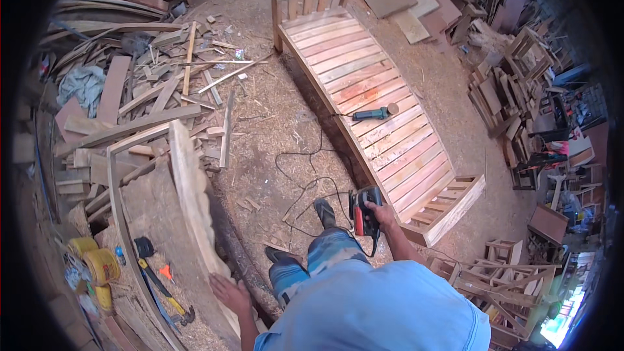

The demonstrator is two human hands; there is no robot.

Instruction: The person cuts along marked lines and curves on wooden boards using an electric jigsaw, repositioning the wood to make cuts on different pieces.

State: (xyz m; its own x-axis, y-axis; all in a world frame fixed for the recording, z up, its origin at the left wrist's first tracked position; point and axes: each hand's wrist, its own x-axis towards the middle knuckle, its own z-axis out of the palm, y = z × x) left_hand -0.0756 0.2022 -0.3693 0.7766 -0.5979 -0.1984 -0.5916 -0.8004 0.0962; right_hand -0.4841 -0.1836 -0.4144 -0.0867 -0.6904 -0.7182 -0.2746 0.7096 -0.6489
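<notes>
My right hand (383, 216) grips a black and red power sander (359, 211), held up beside my right leg near the wooden bench. Its cord hangs below it. My left hand (230, 294) lies flat, fingers stretched out, on the near end of a pale, wavy-edged board (190, 185) along the workbench (159, 211) at my left. The long slatted wooden bench (364, 84) stands at front right with raised slatted ends. A green angle grinder (370, 114) with a round disc rests across its slats. An orange-red stain marks the slats close by.
Black cords (305, 185) loop over the sawdust-strewn floor near my feet. Offcuts (169, 84) heap up at the left. A hammer (185, 315), a tape measure (143, 247) and an orange tool (167, 272) lie on the workbench. Wooden frames (500, 279) stand at right.
</notes>
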